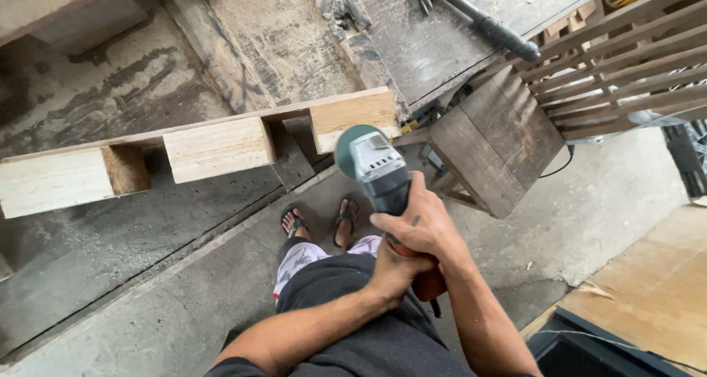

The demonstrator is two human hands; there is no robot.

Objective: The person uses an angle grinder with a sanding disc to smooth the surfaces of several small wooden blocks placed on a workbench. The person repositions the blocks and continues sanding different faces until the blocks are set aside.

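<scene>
Both of my hands grip an angle grinder (377, 172) with a grey head, a round green disc guard and an orange rear body. My right hand (416, 226) wraps the top of its body. My left hand (392, 274) clasps it from below near the orange end. The grinder's disc sits right against the end block of a pale wooden piece (213, 147), a long board with three square blocks and gaps between them, lying on a worn workbench (88, 97).
A hammer with a black handle (479, 20) lies on the bench at the top. A dark wooden stool (495, 140) stands to the right, with a slatted wooden frame (626, 60) behind it. My sandalled feet (320, 222) stand on the concrete floor. A plywood sheet (648, 289) lies lower right.
</scene>
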